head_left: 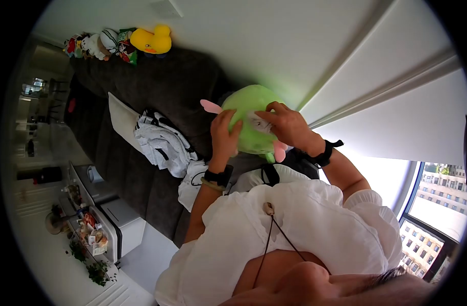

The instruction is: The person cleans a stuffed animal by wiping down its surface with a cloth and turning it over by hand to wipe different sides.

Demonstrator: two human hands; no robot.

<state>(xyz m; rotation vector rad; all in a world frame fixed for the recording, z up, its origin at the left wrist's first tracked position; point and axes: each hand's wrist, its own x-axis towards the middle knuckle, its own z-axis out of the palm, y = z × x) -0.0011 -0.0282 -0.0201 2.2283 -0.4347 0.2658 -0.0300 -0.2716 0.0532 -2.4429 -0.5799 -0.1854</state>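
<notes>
A round light-green plush toy with pink ear-like flaps is in front of me, at the dark sofa's end by the wall. My left hand grips its left side, with the fingers pressed into the fabric. On its other side, my right hand has its fingers bent over a pale whitish patch with small dark marks. Whether that patch is a tag or part of the toy I cannot tell. The right fingertips touch the toy and partly cover the patch. Both wrists carry black bands.
The dark grey sofa stretches left, with a crumpled grey-and-black cloth and a white cushion on it. A yellow duck plush and other toys line its backrest. A window is at right, and a cluttered counter at lower left.
</notes>
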